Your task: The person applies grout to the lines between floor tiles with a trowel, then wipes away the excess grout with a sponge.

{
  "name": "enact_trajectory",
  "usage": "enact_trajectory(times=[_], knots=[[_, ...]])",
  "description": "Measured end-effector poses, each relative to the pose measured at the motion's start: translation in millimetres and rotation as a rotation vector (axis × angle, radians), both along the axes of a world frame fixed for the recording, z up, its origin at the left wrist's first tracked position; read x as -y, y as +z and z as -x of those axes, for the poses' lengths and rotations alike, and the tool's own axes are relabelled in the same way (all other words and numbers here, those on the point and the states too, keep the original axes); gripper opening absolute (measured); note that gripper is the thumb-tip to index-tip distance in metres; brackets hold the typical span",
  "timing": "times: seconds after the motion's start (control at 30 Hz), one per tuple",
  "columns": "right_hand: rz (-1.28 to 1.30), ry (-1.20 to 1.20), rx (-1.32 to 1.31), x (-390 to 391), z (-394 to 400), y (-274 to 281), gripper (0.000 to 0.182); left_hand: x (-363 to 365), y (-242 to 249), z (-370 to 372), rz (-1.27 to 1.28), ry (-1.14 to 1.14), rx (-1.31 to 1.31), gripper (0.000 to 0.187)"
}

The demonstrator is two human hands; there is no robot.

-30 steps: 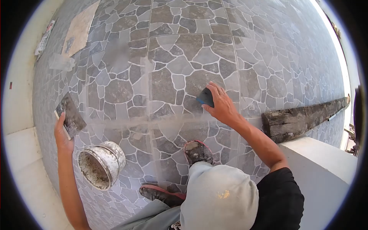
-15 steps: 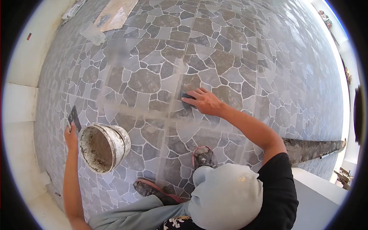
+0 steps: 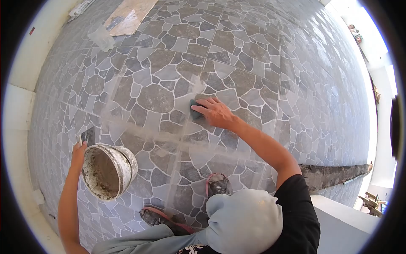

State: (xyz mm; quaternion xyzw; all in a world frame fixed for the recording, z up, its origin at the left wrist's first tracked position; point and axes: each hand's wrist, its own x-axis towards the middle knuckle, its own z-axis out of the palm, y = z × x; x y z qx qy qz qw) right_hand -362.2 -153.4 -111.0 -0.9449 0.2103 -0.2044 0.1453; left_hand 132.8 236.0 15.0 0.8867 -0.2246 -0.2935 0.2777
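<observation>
My right hand is closed on a dark green pad, pressed to the stone-patterned tile floor beside a joint with a pale, dusty band along it. At the left, my left hand grips a flat trowel by its handle, its dark blade raised over the floor. Just right of that hand stands a white bucket, splattered with dried material and holding something brownish in its bottom.
A stained board and a translucent plastic container lie at the upper left. A long dark plank rests at the right by a pale ledge. My shoes are below the right hand.
The trowel blade has turned and now looks wider. The pad and my right hand sit slightly further left on the floor. The whole view has shifted a little.
</observation>
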Motion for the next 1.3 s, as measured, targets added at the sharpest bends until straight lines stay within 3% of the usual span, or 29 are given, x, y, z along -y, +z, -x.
enact_trajectory(times=[0.03,0.17,0.23,0.3,0.33,0.37,0.53,0.57,0.63,0.73,0.83,0.9,0.97,1.03,1.1,1.2,1.23,1.3], knots=[[0.042,0.144,0.006,14.9,13.1,5.0,0.048,3.1,0.3,-1.9,0.011,-0.066,-0.072,0.041],[0.215,-1.131,-0.214,127.1,160.8,-25.6,0.044,-1.1,-12.0,-6.4,0.079,-0.040,0.027,0.039],[0.021,-1.629,-0.286,147.9,187.4,-12.5,0.044,6.6,0.0,6.3,-0.081,-0.002,0.163,0.038],[0.031,-1.573,-0.179,152.7,153.4,-25.0,0.042,2.2,-4.9,0.4,-0.041,0.006,0.095,0.038],[0.184,-1.484,-0.096,151.6,117.7,-44.3,0.035,2.8,-7.5,-2.8,0.005,0.008,0.038,0.038],[0.163,-1.362,-0.027,141.1,69.0,-36.8,0.031,3.8,-8.6,-2.9,0.007,-0.012,0.033,0.038],[0.052,-0.512,0.149,101.2,-121.8,-39.4,0.032,3.9,-5.0,0.4,0.055,0.040,-0.076,0.041],[0.060,-0.530,0.150,107.7,-111.6,-34.2,0.032,2.8,-3.6,1.5,0.060,0.021,-0.077,0.041],[0.201,-0.292,0.052,114.7,-90.0,-22.1,0.027,-0.7,-1.3,-1.4,0.034,0.076,-0.137,0.043],[0.207,-0.530,-0.026,146.7,42.8,-21.3,0.034,-6.8,-8.0,-8.9,0.045,0.036,-0.027,0.041],[0.140,-0.886,-0.268,164.1,192.2,-7.9,0.038,-1.1,-5.6,-1.8,0.039,0.024,0.004,0.039],[0.037,-1.167,-0.445,169.2,236.0,-0.5,0.027,6.6,-7.3,2.3,0.028,0.021,-0.009,0.039],[0.080,-1.285,-0.414,167.7,211.3,-10.1,0.020,5.9,-4.2,1.9,0.028,0.046,-0.006,0.038],[0.168,-1.237,-0.242,152.2,133.0,-14.9,0.023,6.1,0.2,4.3,0.005,0.036,0.011,0.038],[0.234,-1.034,-0.062,151.2,46.1,-30.1,0.012,8.0,-0.1,2.9,-0.026,0.002,0.030,0.039],[0.186,-0.605,0.055,151.4,-67.4,-37.6,0.016,1.8,-7.9,-8.7,0.015,0.004,-0.027,0.041],[0.080,-0.530,-0.026,142.8,-91.1,-24.4,0.018,4.4,-7.6,-10.1,0.031,-0.010,-0.025,0.041],[0.101,-0.464,-0.038,146.2,-75.3,-19.2,0.020,2.4,-5.9,-6.5,0.050,0.042,-0.141,0.040]])
